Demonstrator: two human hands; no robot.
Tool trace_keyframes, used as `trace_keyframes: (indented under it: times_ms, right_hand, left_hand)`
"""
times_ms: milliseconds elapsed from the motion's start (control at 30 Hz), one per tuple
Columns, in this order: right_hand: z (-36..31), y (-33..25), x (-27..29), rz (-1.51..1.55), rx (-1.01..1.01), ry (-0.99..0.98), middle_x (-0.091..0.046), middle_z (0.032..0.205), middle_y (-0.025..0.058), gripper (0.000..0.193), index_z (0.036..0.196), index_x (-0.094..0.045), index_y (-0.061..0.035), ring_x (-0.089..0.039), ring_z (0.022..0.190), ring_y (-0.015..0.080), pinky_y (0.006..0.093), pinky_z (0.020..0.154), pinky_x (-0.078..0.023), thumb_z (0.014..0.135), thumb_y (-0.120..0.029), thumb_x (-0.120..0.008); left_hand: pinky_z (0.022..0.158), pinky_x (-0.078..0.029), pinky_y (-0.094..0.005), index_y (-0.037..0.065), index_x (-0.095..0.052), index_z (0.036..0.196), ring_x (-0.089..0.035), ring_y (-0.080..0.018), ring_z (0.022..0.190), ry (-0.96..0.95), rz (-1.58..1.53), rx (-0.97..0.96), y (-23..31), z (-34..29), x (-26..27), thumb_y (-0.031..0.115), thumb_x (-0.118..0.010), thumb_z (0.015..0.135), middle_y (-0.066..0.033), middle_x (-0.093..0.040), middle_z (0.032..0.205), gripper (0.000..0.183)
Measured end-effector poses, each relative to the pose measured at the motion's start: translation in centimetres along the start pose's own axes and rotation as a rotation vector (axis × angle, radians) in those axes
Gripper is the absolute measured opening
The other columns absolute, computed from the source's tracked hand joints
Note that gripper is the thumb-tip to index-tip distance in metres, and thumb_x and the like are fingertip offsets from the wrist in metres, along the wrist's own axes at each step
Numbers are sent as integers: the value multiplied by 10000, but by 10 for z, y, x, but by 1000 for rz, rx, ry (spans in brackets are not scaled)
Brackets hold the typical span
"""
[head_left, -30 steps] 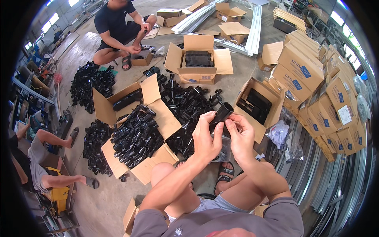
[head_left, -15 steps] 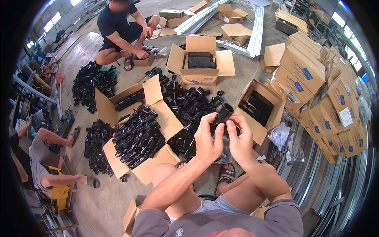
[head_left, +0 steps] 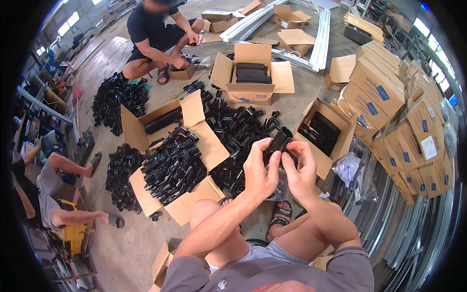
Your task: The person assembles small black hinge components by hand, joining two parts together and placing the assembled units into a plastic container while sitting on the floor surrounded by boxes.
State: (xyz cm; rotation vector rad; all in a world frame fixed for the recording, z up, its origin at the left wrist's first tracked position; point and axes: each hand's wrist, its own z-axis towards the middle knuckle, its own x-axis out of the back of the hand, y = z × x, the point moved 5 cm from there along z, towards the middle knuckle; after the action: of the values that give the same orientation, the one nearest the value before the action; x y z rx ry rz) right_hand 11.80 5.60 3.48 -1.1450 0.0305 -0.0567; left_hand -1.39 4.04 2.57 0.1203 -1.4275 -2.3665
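Observation:
A short black tubular part, open at its upper end, is held up in front of my knees. My left hand grips its left side between thumb and fingers. My right hand closes on its lower right side with thumb and bent fingers. The fingers hide the lower end of the part. Beyond my hands spreads a floor pile of loose black parts. Left of it, more black parts are heaped on an open cardboard box.
An open carton of black pieces stands right of my hands, and another carton lies ahead. Stacked boxes and long metal profiles line the right. One person crouches at far left; another person's legs show at left.
The view has shifted slightly, so the surroundings sit a little further right. My right fingers have shifted slightly on the tubular part, and both hands still hold it.

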Motion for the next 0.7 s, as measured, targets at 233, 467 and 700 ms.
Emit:
trace_keyframes:
  times_ms: [233,467,700]
  right_hand:
    - [2,7,0,-97,-78,-68,-624,1192,157,152,1058,-606,18,-620,1071,214,338,946,-482,939,-66,-649]
    - [2,14,6,-146,-74,-83,-647,1168,172,153,1029,-622,34,-630,1104,247,357,942,-485,940,-89,-647]
    - [3,-3,3,-61,35,7,-656,1184,186,134,999,-638,32,-642,1087,279,374,945,-482,937,-87,-648]
  left_hand:
    - [836,-542,-403,-54,-547,1150,-679,-381,961,8,-21,6,-1,0,0,131,-638,948,-235,-647,1103,288]
    - [853,-537,-409,-58,-544,1146,-677,-386,976,-7,-21,22,-3,1,-1,119,-640,944,-238,-648,1102,286]
    - [864,-534,-410,-56,-539,1143,-673,-393,993,-14,-25,58,0,0,0,120,-641,944,-242,-646,1115,284]
